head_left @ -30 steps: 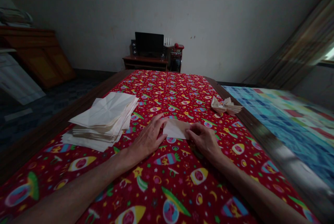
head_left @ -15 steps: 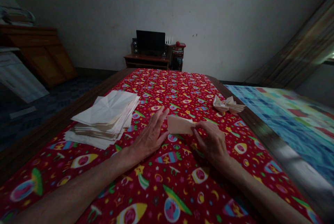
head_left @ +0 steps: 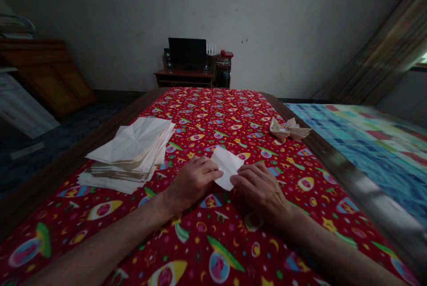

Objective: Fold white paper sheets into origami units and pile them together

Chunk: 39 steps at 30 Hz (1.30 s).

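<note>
Okay, right at centre of the bench, a small folded white paper piece [head_left: 227, 167] sits tilted between the two hands, its point aimed down toward the person. The left hand [head_left: 195, 183] comes in from the lower left, fingers pressed together and curled, tips on the paper's left edge. The right hand [head_left: 262, 192] mirrors it, lying nearly flat with fingers together, tips pinching in on the right edge, so that grip holds the paper between both hands. Both forearms rest low across the red rocket-print cloth [head_left: 213, 112], elbows spread wide.

Room to work? Plenty ahead, with open cloth running up toward the far end. Just left of the left hand sits a tall stack of creased white paper sheets [head_left: 130, 155], close to the dark wooden bench edge [head_left: 76, 143]. Over on the right, well apart from the hands, lies a crumpled, cream folded paper shape [head_left: 288, 129], almost at the wooden right edge [head_left: 333, 170], and beyond that lies a blue checked multicoloured cloth [head_left: 367, 152].
</note>
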{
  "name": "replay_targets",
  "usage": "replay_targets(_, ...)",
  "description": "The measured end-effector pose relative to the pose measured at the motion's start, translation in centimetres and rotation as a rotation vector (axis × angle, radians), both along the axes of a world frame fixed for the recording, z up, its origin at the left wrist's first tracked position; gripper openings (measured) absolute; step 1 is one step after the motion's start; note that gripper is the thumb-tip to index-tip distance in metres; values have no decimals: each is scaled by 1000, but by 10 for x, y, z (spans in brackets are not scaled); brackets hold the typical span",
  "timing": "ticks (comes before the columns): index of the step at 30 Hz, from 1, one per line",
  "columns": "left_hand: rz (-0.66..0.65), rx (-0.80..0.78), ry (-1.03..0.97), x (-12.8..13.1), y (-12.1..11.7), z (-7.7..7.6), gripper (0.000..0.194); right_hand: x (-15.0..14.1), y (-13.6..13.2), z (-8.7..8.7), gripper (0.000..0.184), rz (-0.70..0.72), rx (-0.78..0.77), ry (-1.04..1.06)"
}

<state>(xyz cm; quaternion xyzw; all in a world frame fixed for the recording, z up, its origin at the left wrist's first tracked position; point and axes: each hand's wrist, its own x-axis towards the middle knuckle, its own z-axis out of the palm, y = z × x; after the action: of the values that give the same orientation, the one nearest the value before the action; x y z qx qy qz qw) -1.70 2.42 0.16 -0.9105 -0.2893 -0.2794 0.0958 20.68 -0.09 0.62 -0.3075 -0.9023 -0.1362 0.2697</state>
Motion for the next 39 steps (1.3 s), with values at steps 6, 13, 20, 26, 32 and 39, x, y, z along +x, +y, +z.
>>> replay_targets(6,-1,45,-66,-1,2,2,22,3,8,-5,18,-152,-5,-34)
replay_targets(13,98,87,-4,3,-1,9,18,4,9,-2,21,-231,141,-116)
replay_targets(20,63,-74,106,8,-11,1,20,4,4,-4,14,-214,21,-167)
replay_targets(26,5,-181,96,11,-17,2,19,9,4,-2,13,-82,-97,-150)
replay_targets(32,38,-358,-152,8,-13,-6,17,17,15,-11,16,-88,-369,97)
replay_targets(39,150,-597,-329,13,-6,-2,17,15,16,-8,18,-149,-574,264)
